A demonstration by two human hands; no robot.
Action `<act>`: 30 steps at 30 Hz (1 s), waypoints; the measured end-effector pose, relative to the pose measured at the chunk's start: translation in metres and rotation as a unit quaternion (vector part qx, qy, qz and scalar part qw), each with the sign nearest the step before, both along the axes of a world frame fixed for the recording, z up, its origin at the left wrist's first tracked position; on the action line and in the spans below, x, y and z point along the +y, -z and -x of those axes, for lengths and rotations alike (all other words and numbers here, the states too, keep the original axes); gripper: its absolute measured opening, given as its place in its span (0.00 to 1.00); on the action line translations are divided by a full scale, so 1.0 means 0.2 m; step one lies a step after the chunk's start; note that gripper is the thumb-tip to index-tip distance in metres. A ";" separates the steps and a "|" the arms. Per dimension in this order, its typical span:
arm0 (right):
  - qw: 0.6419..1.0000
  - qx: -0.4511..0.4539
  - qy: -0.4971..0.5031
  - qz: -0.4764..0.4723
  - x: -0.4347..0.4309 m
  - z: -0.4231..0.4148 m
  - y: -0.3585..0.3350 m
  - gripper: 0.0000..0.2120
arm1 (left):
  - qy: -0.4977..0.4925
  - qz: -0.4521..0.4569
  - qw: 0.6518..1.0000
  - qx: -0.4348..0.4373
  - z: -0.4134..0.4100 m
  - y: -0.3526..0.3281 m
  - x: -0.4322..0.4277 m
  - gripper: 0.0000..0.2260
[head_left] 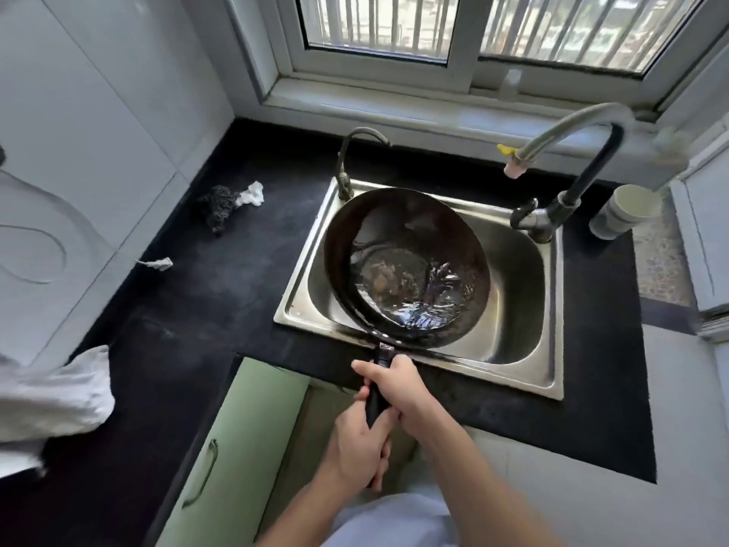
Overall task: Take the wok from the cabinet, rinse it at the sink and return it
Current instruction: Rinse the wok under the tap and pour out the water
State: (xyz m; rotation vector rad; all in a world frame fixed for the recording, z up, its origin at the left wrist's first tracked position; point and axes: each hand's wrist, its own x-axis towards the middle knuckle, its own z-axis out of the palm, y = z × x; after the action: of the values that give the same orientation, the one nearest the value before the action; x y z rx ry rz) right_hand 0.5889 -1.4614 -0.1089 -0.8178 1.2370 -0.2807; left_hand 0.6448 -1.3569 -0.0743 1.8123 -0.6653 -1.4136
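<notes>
**One wok over sink, both hands on handle**

1 steel scrubber point(218, 207) lying on counter point(221, 294) at 10 o'clock. 1 wok point(406, 266) w/ water tilting over 1 sink point(524, 278), centre. L hand point(357, 448) & R hand point(398, 388) both gripping closed round its handle point(376, 400) at 6. 2 taps: 12 point(351, 159) & 2 o'clock point(568, 167).

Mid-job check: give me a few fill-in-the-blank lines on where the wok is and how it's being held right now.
1. The wok is held over the ____.
2. ____ hands grip its black handle: the right hand nearer the pan, the left hand behind it.
3. Inside the wok there is some ____.
4. The scouring pad lies on the countertop to the ____ of the basin.

Missing words: sink; both; water; left
</notes>
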 end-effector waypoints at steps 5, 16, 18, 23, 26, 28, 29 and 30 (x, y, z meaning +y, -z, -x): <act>0.996 -0.088 0.005 0.019 -0.05 0.05 0.02 0.14 | -0.013 -0.011 1.000 -0.002 0.07 0.00 -0.06 0.09; 0.987 -0.131 -0.070 0.063 -0.13 0.15 0.01 0.09 | -0.167 -0.054 0.921 0.348 0.18 -0.04 -0.13 0.21; 0.986 -0.131 -0.083 0.056 -0.14 0.16 0.01 0.09 | -0.176 -0.052 0.933 0.309 0.22 -0.04 -0.14 0.21; 0.985 -0.116 -0.124 0.039 -0.15 0.19 0.02 0.12 | -0.196 -0.054 0.964 0.170 0.29 0.02 -0.14 0.21; 0.985 -0.099 -0.137 0.041 -0.14 0.18 0.00 0.12 | -0.176 -0.043 0.979 0.091 0.29 0.05 -0.13 0.22; 0.984 -0.098 -0.140 0.049 -0.14 0.16 -0.01 0.13 | -0.172 -0.036 0.983 0.061 0.27 0.04 -0.12 0.21; 0.983 -0.101 -0.142 0.056 -0.14 0.15 -0.02 0.13 | -0.171 -0.032 0.983 0.053 0.26 0.04 -0.12 0.20; 0.982 -0.104 -0.143 0.062 -0.14 0.14 -0.02 0.13 | -0.168 -0.029 0.984 0.047 0.25 0.03 -0.12 0.20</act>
State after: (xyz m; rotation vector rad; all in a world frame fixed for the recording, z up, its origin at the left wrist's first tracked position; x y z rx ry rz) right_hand 0.5608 -1.4898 -0.1042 -1.0354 0.8996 -0.2048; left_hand 0.5949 -1.3813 -0.0801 1.7894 -0.2555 -1.2901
